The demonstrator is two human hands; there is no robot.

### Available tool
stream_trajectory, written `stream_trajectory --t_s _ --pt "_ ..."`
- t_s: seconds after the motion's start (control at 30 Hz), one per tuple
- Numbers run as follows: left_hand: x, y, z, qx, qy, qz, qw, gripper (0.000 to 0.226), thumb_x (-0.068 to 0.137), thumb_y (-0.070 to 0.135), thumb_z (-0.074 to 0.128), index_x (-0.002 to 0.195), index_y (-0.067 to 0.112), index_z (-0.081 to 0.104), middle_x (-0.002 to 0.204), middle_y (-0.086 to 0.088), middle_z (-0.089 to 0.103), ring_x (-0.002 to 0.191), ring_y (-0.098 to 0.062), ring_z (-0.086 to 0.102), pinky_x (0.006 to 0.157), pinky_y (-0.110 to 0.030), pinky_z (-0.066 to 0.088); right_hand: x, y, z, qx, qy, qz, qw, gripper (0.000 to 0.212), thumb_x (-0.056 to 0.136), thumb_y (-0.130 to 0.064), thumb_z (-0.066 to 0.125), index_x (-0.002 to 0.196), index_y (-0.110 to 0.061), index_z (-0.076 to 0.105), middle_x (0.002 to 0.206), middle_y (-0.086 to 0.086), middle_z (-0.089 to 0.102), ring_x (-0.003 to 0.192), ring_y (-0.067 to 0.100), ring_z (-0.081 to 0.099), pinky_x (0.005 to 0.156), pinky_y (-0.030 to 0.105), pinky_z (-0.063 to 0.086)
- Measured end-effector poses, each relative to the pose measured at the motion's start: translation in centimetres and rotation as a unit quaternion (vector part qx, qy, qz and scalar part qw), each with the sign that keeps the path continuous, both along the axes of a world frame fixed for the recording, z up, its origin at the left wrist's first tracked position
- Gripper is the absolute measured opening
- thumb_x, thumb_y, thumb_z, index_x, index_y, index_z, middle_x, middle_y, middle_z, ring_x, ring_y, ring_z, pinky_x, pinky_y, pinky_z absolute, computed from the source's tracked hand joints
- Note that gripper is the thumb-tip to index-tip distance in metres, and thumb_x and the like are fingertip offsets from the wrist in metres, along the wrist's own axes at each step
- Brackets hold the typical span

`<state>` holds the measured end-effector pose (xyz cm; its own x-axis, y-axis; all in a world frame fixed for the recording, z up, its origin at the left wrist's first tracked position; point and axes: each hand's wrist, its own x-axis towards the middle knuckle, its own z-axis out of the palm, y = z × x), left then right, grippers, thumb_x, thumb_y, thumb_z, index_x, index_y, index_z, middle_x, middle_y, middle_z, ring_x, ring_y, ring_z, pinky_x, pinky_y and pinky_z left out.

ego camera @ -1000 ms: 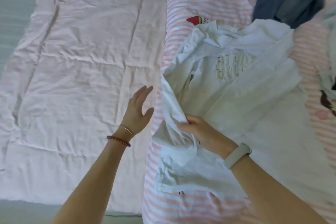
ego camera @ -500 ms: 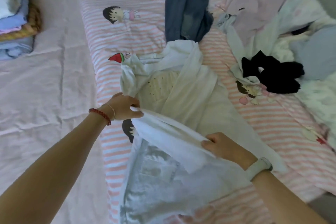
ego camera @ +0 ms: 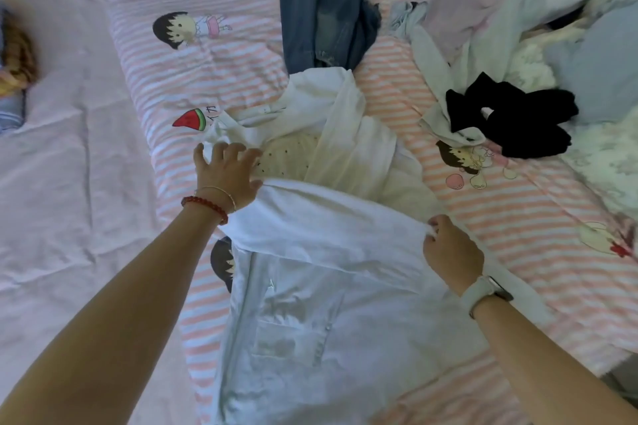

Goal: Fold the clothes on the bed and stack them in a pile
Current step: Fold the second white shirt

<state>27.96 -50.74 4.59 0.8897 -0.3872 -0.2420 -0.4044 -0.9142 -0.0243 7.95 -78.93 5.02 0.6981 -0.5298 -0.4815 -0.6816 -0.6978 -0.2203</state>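
Observation:
A white shirt (ego camera: 310,286) with a chest pocket and buttons lies on the pink striped quilt (ego camera: 518,235) in front of me. One strip of it is folded across the middle. My left hand (ego camera: 226,174) rests with spread fingers on the shirt's upper part, beside a cream dotted patch (ego camera: 286,157). My right hand (ego camera: 448,252) pinches the right end of the folded strip. At the far left edge a blurred pile of folded clothes (ego camera: 13,62) sits on the plain pink sheet.
Blue jeans (ego camera: 324,10) lie beyond the shirt. A black garment (ego camera: 511,121) and a heap of pale, pink and grey clothes (ego camera: 518,3) cover the right side. The plain pink sheet (ego camera: 69,183) spreads to the left.
My left hand let go of the strip's left end and now lies with spread fingers on the shirt higher up. My right hand carried the strip's other end further right.

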Motion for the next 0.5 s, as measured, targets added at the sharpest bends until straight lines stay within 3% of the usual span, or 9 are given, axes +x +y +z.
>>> stream_trajectory --t_s 0.07,0.13,0.27,0.37,0.43,0.5 --pt "-0.3 -0.6 -1.7 -0.025 0.011 0.045 0.999 0.059 0.089 0.043 0.05 0.143 0.034 0.026 0.152 -0.005 0.02 0.14 -0.028 0.014 0.11 -0.056 0.003 1.2 0.2 -0.9 -0.07 0.001 0.034 0.997 0.05 0.093 -0.019 0.047 0.139 -0.012 0.032 0.137 0.013 0.042 0.12 0.033 0.043 0.091 0.04 0.041" --pt "0.0 -0.2 -2.9 -0.094 0.009 0.136 0.986 0.059 0.091 0.04 0.049 0.144 0.029 0.026 0.153 -0.007 0.018 0.14 -0.029 0.014 0.11 -0.055 0.008 3.4 1.3 -2.0 -0.101 -0.044 0.109 0.988 0.051 0.093 -0.022 0.045 0.141 -0.013 0.03 0.143 0.011 0.036 0.128 0.03 0.036 0.102 0.041 0.035" --pt "3.0 2.1 -4.3 -0.249 0.054 0.365 0.896 0.052 0.094 0.03 0.048 0.14 0.011 0.035 0.145 -0.019 0.031 0.131 -0.038 0.03 0.107 -0.046 0.025 9.1 3.3 -3.6 -0.082 -0.097 0.213 0.969 0.047 0.097 -0.023 0.035 0.143 -0.016 0.03 0.148 0.007 0.031 0.138 0.021 0.025 0.112 0.04 0.022" --pt "6.3 3.1 -5.5 -0.288 0.103 0.411 0.859 0.053 0.091 0.036 0.051 0.128 -0.002 0.047 0.127 -0.026 0.05 0.118 -0.039 0.045 0.099 -0.04 0.036 14.3 3.3 -5.2 -0.081 -0.129 0.254 0.955 0.046 0.098 -0.021 0.032 0.143 -0.015 0.03 0.148 0.006 0.031 0.138 0.02 0.023 0.113 0.038 0.02" --pt "8.6 3.2 -6.6 -0.29 0.109 0.435 0.846 0.06 0.087 0.044 0.054 0.119 -0.006 0.051 0.118 -0.027 0.054 0.111 -0.04 0.049 0.095 -0.042 0.04 17.7 2.7 -6.2 -0.088 -0.142 0.268 0.949 0.045 0.098 -0.02 0.031 0.143 -0.013 0.031 0.147 0.007 0.033 0.138 0.021 0.025 0.112 0.037 0.021" --pt "10.4 3.2 -7.5 -0.331 0.116 0.47 0.81 0.053 0.086 0.039 0.059 0.111 -0.008 0.057 0.107 -0.025 0.057 0.104 -0.037 0.053 0.09 -0.04 0.042 20.8 2.0 -6.8 -0.105 -0.147 0.279 0.943 0.045 0.098 -0.019 0.032 0.142 -0.013 0.032 0.147 0.007 0.034 0.136 0.023 0.027 0.108 0.038 0.027"
